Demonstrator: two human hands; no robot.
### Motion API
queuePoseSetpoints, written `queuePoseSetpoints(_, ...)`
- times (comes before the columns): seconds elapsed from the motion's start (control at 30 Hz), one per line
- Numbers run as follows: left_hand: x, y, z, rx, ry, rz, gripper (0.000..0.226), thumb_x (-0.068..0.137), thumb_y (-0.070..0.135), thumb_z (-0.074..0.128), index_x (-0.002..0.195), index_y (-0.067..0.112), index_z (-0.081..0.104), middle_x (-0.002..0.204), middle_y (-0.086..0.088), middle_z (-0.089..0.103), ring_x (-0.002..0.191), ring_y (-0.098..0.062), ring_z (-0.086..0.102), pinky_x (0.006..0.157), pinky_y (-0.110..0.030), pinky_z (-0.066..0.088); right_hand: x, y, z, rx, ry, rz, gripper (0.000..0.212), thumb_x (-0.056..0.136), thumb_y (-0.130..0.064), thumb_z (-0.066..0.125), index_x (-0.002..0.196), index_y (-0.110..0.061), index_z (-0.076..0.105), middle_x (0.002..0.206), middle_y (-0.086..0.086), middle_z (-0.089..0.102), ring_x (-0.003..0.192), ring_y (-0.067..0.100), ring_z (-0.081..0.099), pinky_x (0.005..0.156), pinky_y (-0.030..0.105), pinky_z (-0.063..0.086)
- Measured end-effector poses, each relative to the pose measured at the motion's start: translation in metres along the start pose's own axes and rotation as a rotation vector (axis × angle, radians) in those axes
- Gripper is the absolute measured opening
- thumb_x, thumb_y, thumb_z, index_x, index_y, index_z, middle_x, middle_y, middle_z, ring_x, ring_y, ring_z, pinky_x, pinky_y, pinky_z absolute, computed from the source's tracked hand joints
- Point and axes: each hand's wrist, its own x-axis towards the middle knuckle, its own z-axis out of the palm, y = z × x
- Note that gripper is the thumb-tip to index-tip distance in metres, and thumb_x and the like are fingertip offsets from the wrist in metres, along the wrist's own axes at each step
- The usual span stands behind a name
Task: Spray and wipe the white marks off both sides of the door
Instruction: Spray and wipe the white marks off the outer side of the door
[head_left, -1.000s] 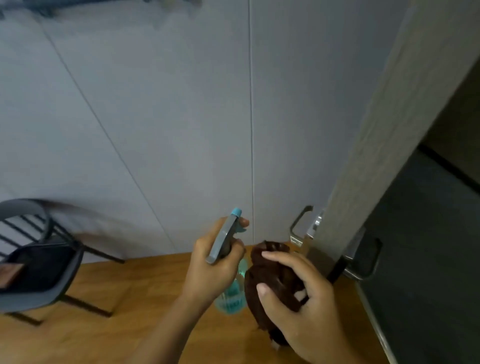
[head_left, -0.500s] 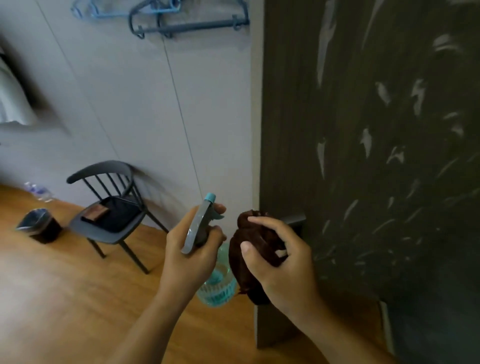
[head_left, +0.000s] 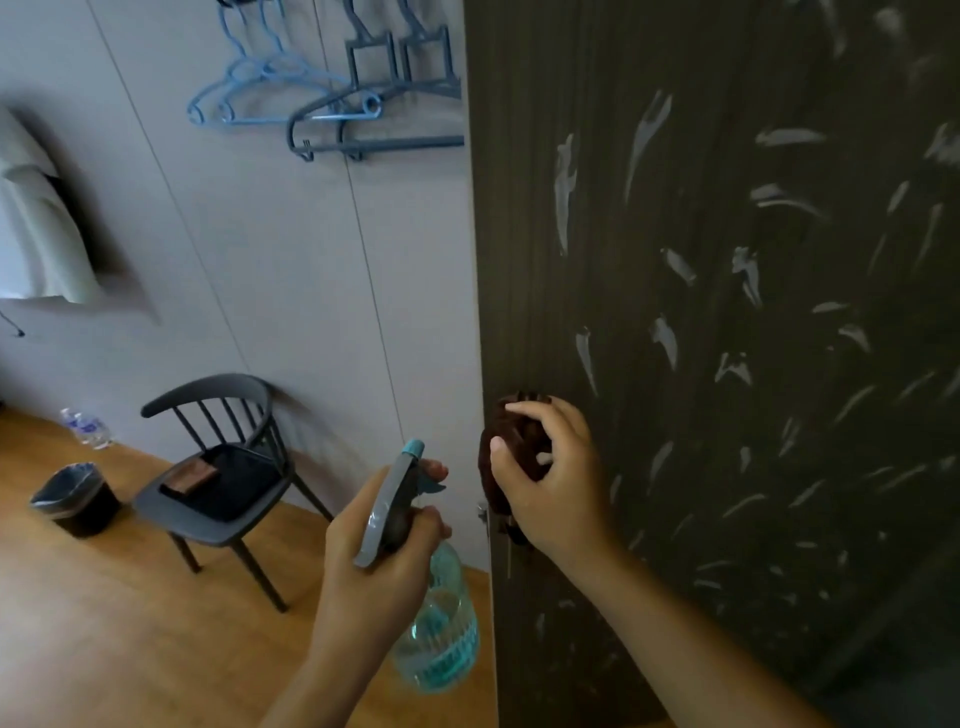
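Observation:
A dark wood-grain door (head_left: 727, 467) fills the right half of the view, its face streaked with many white marks (head_left: 566, 192). My right hand (head_left: 556, 483) grips a bunched dark brown cloth (head_left: 511, 441) close to the door's left edge, at handle height. My left hand (head_left: 384, 556) holds a clear spray bottle (head_left: 441, 639) with blue liquid by its grey trigger head, nozzle tip turquoise, just left of the door edge. The door handle is hidden behind the cloth and hand.
A grey chair (head_left: 218, 483) with a brown object on its seat stands on the wooden floor (head_left: 104, 623) to the left. A black bin (head_left: 78, 499) and water bottles (head_left: 88, 428) sit beyond it. Blue and grey hangers (head_left: 322, 104) hang on the pale wall.
The view swung from the door's edge to its marked dark face. My right hand with the cloth rose and now lies against the door; the left hand kept holding the spray bottle.

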Motion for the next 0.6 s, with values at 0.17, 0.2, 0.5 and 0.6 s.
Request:
queuePoseSetpoints(0.17, 0.047, -0.01, -0.011, 0.017, -0.054, 0.016, 0.041, 0.094, -0.004, 0.064, 0.106, 0.035, 0.071, 0.101, 0.013, 0.075, 0.087, -0.023, 0.075, 0.077, -0.032, 0.061, 0.047, 0.016, 0.024, -0.056, 0.114, 0.06, 0.027, 0.097, -0.024, 0.07, 0.124, -0.024, 0.068, 0.129, -0.014, 0.054, 0.107, -0.01, 0.056, 0.085, 0.003, 0.049)
queuePoseSetpoints(0.2, 0.056, -0.013, -0.012, 0.024, -0.068, 0.025, 0.041, 0.094, -0.004, 0.064, 0.108, 0.035, 0.071, 0.102, 0.015, 0.074, 0.088, -0.022, 0.075, 0.078, -0.032, 0.06, 0.054, 0.018, 0.027, -0.05, 0.141, 0.058, 0.025, 0.097, -0.022, 0.07, 0.122, -0.023, 0.069, 0.124, -0.014, 0.057, 0.105, -0.014, 0.056, 0.082, 0.001, 0.047)
queuePoseSetpoints(0.5, 0.139, -0.017, 0.0, 0.038, -0.16, 0.055, 0.034, 0.095, -0.001, 0.064, 0.107, 0.031, 0.069, 0.101, 0.021, 0.072, 0.085, -0.02, 0.075, 0.067, -0.016, 0.059, 0.122, 0.037, 0.05, -0.006, 0.164, 0.126, 0.026, 0.094, -0.028, 0.074, 0.12, -0.026, 0.069, 0.122, -0.005, 0.063, 0.103, 0.001, 0.062, 0.083, 0.008, 0.052)
queuePoseSetpoints(0.6, 0.168, -0.011, 0.014, 0.024, -0.157, 0.085, 0.035, 0.094, -0.002, 0.065, 0.108, 0.03, 0.07, 0.098, 0.016, 0.072, 0.082, -0.024, 0.073, 0.067, -0.023, 0.062, 0.144, 0.035, 0.048, 0.002, 0.163, 0.073, 0.028, 0.094, -0.033, 0.074, 0.121, -0.028, 0.069, 0.12, -0.005, 0.067, 0.106, 0.006, 0.065, 0.085, 0.016, 0.057)
